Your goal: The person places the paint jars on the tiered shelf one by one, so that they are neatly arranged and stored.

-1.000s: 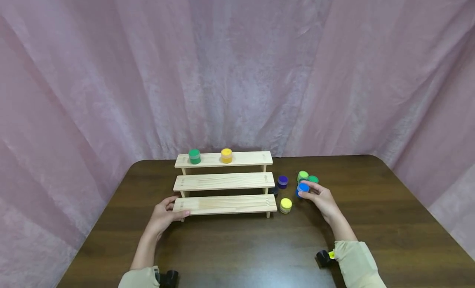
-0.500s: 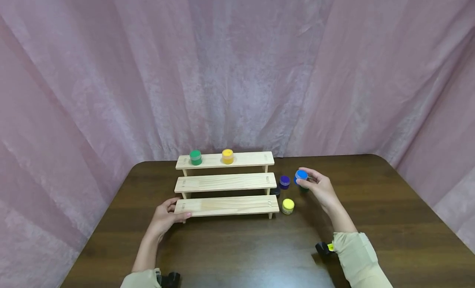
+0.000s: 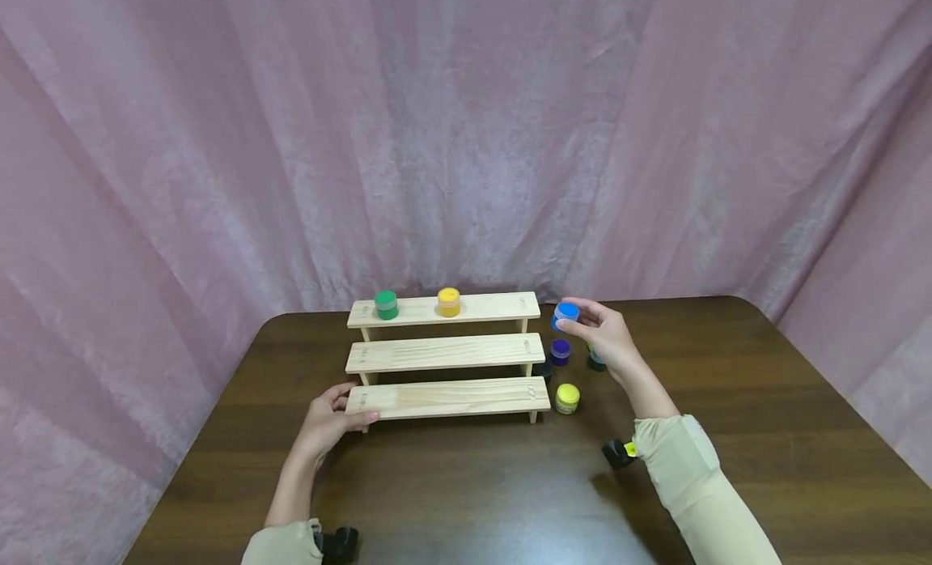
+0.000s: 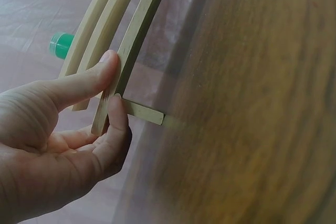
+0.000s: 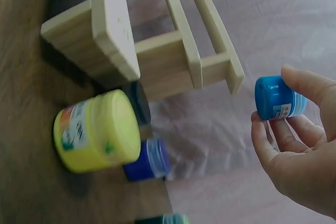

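My right hand [image 3: 610, 336] pinches a small blue paint jar [image 5: 278, 98] between thumb and fingers, held up off the table just right of the top shelf. With my left hand [image 3: 328, 419] I grip the left end of the lowest board on a three-tier wooden stand [image 3: 447, 397]; in the left wrist view the thumb lies on top and fingers curl underneath. On the top tier stand a green jar [image 3: 387, 305] and an orange-yellow jar [image 3: 449, 302], set apart from each other. The middle and bottom tiers carry no jars.
Right of the stand, a yellow jar [image 3: 567, 398], a purple jar [image 3: 560, 352] and a dark jar [image 3: 542, 369] stand on the brown table [image 3: 466, 484]. More green jars [image 3: 596, 360] are partly hidden behind my right hand. A pink curtain [image 3: 466, 144] hangs behind.
My right hand has lifted the blue jar from the group on the right and carried it back and leftward, toward the top tier. The left hand keeps its grip on the stand.
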The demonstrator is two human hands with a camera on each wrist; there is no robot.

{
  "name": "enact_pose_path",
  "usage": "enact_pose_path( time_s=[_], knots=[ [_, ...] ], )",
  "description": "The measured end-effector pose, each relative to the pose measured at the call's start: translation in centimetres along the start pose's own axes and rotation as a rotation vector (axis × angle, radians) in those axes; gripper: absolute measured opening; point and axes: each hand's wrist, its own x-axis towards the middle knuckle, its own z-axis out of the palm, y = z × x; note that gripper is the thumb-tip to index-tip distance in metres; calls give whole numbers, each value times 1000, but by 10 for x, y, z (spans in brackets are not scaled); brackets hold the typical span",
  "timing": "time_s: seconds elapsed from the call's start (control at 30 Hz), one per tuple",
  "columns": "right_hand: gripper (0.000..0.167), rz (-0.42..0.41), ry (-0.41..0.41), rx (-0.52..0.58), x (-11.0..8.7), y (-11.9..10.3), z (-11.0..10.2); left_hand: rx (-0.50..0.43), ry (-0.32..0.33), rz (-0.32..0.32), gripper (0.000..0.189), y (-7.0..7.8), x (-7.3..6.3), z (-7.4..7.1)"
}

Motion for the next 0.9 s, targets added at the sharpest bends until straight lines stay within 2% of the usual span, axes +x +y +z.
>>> enact_pose_path(
  time_s=[0.2,0.33,0.47,0.57,0.9],
  knots=[
    [61,-27,-12,-28,11,-12,11,3,7,-1,80,0,3,1],
    [58,-47,-21,-29,18,-19,18,-6,6,37,83,-2,4,-1],
    [56,-51,-26,-15,23,-24,24,-8,5,28,82,-1,4,-1],
    [56,-54,-23,-15,26,-26,27,0,6,-4,79,0,5,0],
    [55,-60,-57,-17,40,-31,40,-3,9,-5,79,-2,9,2]
  ],
)
